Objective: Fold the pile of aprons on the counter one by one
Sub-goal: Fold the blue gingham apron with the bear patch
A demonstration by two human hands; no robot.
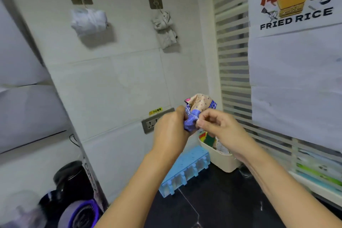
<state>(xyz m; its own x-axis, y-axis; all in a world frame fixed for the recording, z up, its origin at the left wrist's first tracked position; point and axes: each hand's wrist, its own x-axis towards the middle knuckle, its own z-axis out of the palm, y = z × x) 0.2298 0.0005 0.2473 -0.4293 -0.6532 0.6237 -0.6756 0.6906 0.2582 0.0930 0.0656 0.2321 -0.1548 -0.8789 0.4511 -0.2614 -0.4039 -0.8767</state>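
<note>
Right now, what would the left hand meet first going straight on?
The left hand grips the apron; beyond it, probably the tiled wall near the socket, though depth is unclear.

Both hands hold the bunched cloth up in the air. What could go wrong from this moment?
1. The apron is bunched small between the left hand and right hand; shaken open, it may sweep the blue rack or cream bin below.
2. A loose pinch by the right fingers could drop it.

Crumpled printed cloth apron (199, 111), glossy dark counter (231, 196), pale-blue plastic rack (185, 170).
</note>
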